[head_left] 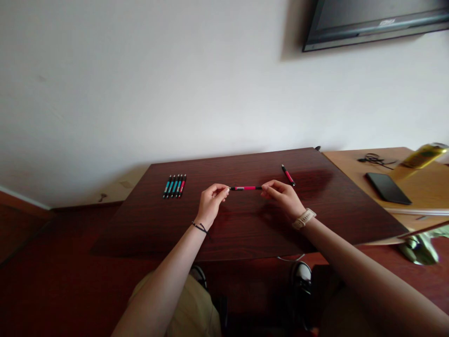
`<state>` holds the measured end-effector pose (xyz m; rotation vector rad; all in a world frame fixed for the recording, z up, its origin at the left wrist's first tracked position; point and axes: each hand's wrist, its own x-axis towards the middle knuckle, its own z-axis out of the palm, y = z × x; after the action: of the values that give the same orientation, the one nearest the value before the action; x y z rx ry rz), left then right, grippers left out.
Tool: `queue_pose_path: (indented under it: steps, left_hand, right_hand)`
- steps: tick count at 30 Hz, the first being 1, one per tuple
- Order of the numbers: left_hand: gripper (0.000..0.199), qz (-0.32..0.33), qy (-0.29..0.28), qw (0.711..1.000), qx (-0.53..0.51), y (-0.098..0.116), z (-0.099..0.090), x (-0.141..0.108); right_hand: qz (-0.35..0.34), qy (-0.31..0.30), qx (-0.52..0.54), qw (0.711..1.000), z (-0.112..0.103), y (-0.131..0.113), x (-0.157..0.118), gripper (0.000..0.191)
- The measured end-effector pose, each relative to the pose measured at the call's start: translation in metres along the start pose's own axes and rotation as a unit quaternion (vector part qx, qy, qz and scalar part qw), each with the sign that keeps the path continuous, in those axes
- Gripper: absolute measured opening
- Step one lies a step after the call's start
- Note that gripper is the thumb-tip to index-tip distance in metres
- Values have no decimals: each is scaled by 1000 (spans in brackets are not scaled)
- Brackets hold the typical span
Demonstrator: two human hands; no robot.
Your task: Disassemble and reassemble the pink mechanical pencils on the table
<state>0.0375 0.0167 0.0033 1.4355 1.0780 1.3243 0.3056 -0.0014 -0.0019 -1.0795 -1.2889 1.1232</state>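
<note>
A pink pen with black ends (249, 188) is stretched level between my two hands above the dark wooden table (242, 234). My left hand (212, 199) pinches its left end between thumb and fingertips. At the other end, the fingertips of my right hand (281, 194) are closed on its black tip. Left of my hands several pens lie side by side in a row: blue pens (171, 186) and, at the row's right end, a pink pen (182, 186). Another pink pen (288, 175) rests slantwise just beyond my right hand.
Beside the table on the right is a light wooden desk (421, 187). On it are a black phone (387, 188), a coiled black cable (375, 160) and a yellow object (423, 155). A wall-mounted screen (382, 23) hangs above. The white wall (210, 93) stands behind the table.
</note>
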Motion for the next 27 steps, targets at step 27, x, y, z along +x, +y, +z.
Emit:
queue_pose_path:
  steps: [27]
  left_hand:
    - [25, -2, 2, 1000, 7, -2, 0, 1]
  right_hand:
    - [-9, -6, -7, 1000, 1, -6, -2, 36]
